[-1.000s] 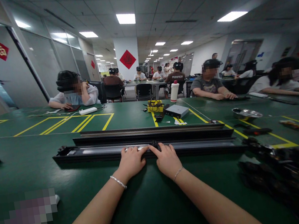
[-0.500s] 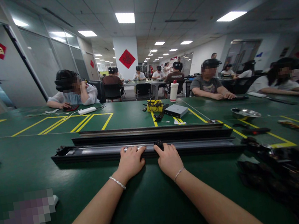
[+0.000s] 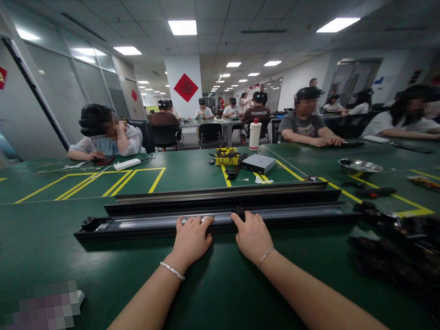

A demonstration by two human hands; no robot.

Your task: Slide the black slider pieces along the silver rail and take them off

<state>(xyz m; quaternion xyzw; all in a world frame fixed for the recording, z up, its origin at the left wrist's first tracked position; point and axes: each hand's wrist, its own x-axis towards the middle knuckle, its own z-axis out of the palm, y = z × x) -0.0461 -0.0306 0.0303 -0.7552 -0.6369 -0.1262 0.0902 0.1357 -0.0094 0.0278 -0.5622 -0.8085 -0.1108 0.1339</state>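
A long black channel-shaped rail [image 3: 129,224] with a glossy strip inside lies across the green table before me. My left hand [image 3: 192,239] holds its near wall by the middle, fingers bent over the rim. Just to the right, my right hand [image 3: 254,232] is closed on a small black part [image 3: 239,214] sitting at the channel; its exact kind is too small to tell. Behind lies a second long black rail [image 3: 216,192], parallel to the first. A small black piece [image 3: 89,223] sits at the front rail's left end.
A heap of black parts [image 3: 416,262] lies at the right, near a metal bowl [image 3: 359,165]. Farther back are a grey box [image 3: 259,163], a yellow holder with cables [image 3: 227,156] and a white bottle [image 3: 254,135]. Co-workers sit across the table.
My right hand has slid slightly right along the rail with the small black part. My left hand stays in the same place on the rail.
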